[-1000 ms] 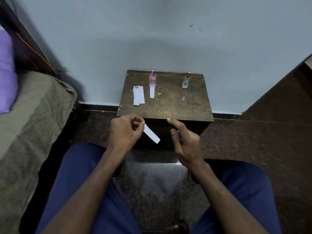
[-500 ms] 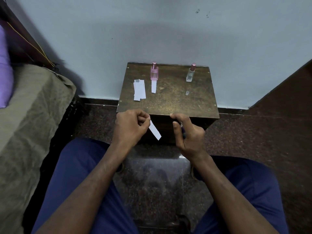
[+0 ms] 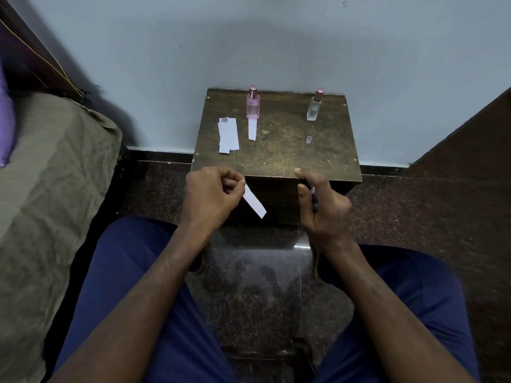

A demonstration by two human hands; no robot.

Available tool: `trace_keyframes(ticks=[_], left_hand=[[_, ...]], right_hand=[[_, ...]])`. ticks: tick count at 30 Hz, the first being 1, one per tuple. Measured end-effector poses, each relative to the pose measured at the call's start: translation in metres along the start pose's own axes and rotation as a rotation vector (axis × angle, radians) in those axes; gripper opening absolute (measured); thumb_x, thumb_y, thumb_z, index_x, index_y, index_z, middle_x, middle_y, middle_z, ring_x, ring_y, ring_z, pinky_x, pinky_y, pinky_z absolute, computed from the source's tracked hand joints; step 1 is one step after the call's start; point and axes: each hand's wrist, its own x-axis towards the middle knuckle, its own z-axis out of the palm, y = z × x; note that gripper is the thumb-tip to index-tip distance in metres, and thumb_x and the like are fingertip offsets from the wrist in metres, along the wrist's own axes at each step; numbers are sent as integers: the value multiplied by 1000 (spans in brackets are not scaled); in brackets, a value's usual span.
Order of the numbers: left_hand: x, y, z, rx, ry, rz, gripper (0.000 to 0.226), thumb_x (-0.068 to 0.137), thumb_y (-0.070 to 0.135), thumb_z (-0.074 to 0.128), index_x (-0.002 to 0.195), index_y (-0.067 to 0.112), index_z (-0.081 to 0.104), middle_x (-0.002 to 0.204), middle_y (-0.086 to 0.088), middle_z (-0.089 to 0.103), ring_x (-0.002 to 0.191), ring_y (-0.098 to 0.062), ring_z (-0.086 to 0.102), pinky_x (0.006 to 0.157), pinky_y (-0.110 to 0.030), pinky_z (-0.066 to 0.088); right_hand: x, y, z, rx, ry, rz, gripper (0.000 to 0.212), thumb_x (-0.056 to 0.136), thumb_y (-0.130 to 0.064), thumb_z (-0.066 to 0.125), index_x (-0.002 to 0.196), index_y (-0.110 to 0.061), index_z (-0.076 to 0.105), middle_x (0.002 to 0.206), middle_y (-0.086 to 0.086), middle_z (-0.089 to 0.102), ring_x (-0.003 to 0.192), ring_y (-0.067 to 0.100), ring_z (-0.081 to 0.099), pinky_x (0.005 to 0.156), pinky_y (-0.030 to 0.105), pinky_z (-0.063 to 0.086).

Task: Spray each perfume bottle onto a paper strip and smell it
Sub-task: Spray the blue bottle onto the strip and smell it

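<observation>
Head view: pale blue wall, dark speckled floor, small brown wooden stand [image 3: 276, 150] against the wall; bed with olive cover [image 3: 49, 189] at left.

On the stand top: pink perfume bottle [image 3: 253, 105] upright near the far edge, left of centre, with one paper strip [image 3: 252, 129] lying just in front of it. Stack of spare strips [image 3: 228, 135] toward the left edge. Clear perfume bottle [image 3: 314, 107] with pink cap upright near the far right corner; small clear cap [image 3: 309, 140] lying in front of it, apart. Left hand [image 3: 213, 197] in front of the near edge, thumb and forefinger pinched on a white paper strip [image 3: 255, 201] angled down to the right. Right hand [image 3: 323, 205] closed round a slim dark bottle [image 3: 312, 197], mostly hidden by the fingers, forefinger on top. Strip and dark bottle near, not touching.
</observation>
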Motion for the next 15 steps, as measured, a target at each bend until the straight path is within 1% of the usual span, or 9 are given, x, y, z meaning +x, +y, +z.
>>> trace_keyframes(ticks=[3, 6, 8, 10, 13, 15], left_hand=[[0, 0, -1, 1, 1, 2, 6, 89, 31, 82, 92, 27, 84, 72, 16, 75, 66, 6, 71, 71, -18, 61], [1, 0, -1, -5, 0, 2, 6, 89, 31, 82, 92, 27, 84, 71, 17, 75, 66, 6, 71, 70, -14, 59], [0, 0, 0, -7, -3, 7, 5, 89, 31, 82, 92, 27, 84, 71, 17, 74, 66, 6, 71, 69, -13, 58], [-1, 1, 0, -7, -6, 8, 5, 89, 31, 82, 92, 27, 84, 71, 18, 74, 66, 7, 71, 68, -12, 58], [-1, 2, 0, -2, -10, 15, 5, 89, 31, 82, 93, 27, 84, 71, 18, 74, 66, 8, 70, 68, -12, 58], [-1, 2, 0, -2, -11, 18, 5, 90, 30, 82, 93, 26, 84, 71, 17, 74, 67, 7, 70, 67, -9, 56]], right_hand=[[1, 1, 1, 8, 17, -39, 25, 109, -15, 52, 132, -6, 58, 103, 13, 77, 80, -4, 55, 79, -2, 41], [1, 2, -2, -11, 30, -57, 26, 109, -14, 53, 133, -6, 59, 109, 15, 77, 85, -1, 60, 85, -2, 40], [1, 3, -5, -7, 34, -57, 26, 109, -14, 53, 133, -6, 59, 111, 15, 77, 92, -6, 57, 87, -1, 41], [1, 3, -6, -7, 34, -60, 25, 108, -13, 53, 132, -6, 59, 108, 14, 77, 92, -8, 54, 85, -2, 40], [1, 4, -6, -39, 25, -58, 21, 108, -14, 52, 128, -10, 58, 93, 8, 76, 78, -7, 48, 74, -4, 37], [1, 3, -6, -42, 29, -52, 20, 107, -11, 54, 127, -10, 58, 90, 8, 74, 76, -7, 45, 72, -4, 36]])
